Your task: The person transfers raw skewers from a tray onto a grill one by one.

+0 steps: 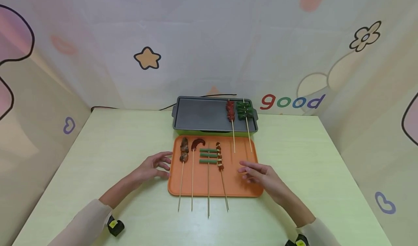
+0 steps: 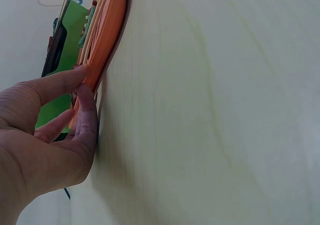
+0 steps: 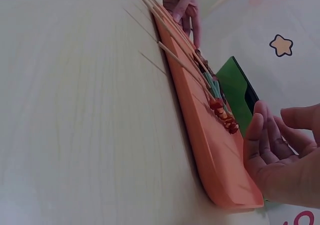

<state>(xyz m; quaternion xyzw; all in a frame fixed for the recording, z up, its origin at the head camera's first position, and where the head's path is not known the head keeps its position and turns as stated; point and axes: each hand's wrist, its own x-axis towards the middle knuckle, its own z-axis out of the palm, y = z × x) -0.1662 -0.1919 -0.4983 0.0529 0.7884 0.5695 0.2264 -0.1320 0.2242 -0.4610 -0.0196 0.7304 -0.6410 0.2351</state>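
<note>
My left hand (image 1: 153,168) is at the left edge of an orange tray (image 1: 240,188), its fingers loosely bent and holding nothing; whether they touch the rim I cannot tell. Over the tray's right part hovers my right hand (image 1: 262,175), relaxed and empty. On the tray lie a skewer of brown chunks (image 1: 184,157), one with a curved dark-red piece (image 1: 197,143), one with green sticks (image 1: 205,161) and a red-and-white chunk skewer (image 1: 220,163). Their wooden ends stick out over the front rim.
Behind the tray stands a dark griddle (image 1: 202,113) with a green base. A red meat skewer (image 1: 230,111) and a green leafy-looking skewer (image 1: 245,111) lie on its right side, sticks reaching over the tray. A black cable (image 1: 166,108) runs along the back. Printed cloth surrounds the table.
</note>
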